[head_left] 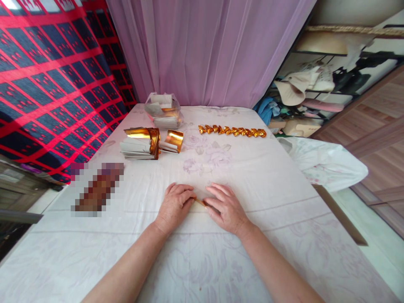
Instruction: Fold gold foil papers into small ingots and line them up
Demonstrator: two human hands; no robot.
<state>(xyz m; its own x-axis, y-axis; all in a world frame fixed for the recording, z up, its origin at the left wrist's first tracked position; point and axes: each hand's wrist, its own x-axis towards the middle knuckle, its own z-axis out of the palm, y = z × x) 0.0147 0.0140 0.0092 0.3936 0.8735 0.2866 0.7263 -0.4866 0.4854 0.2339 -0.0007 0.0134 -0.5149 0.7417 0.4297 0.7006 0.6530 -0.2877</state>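
Observation:
A narrow folded strip of gold foil paper lies between my hands, low over the near middle of the table. My left hand pinches its left end with thumb and forefinger. At the other end, the thumb and forefinger of my right hand close on the strip, while the other fingers stretch forward. Farther off to the left are stacks of gold foil paper sheets, with a smaller curled batch beside them. A row of folded gold foil pieces runs along the far right of the table.
A clear plastic bag of more sheets stands at the table's far left. A blurred-out item lies near the left edge. The tablecloth is pale and flowered. Right of the table are a white bag and loaded shelves.

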